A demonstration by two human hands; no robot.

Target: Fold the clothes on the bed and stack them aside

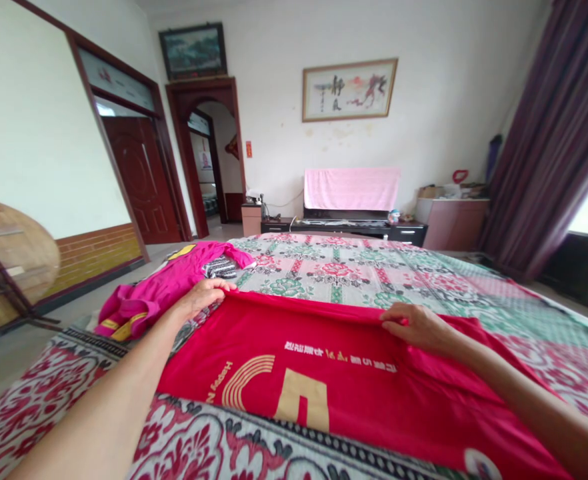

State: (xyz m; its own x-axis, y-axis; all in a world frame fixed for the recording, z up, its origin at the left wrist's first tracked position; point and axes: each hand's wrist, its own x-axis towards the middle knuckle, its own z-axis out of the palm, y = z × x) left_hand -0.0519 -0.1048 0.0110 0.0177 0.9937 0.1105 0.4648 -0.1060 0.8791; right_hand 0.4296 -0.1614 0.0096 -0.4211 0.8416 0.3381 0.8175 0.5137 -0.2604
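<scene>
A red T-shirt (354, 393) with gold and white print lies spread sideways over the patterned cloth in front of me. My left hand (205, 298) pinches its far left corner. Further right along the same far edge, my right hand (414, 325) grips the fabric between thumb and fingers. Between the two hands the edge runs nearly straight, slightly rolled. Beyond my left forearm lies a crumpled pink garment (169, 287) with yellow trim, close to my left hand. The shirt's near right part passes behind my right forearm.
The flower-patterned cloth (324, 260) covers the broad surface beneath the shirt. At the far wall stands a low black cabinet (409, 233) with a pink towel (351, 189) draped over something. A round wooden tabletop (14, 247) leans at left. A purple curtain (539, 147) hangs at right.
</scene>
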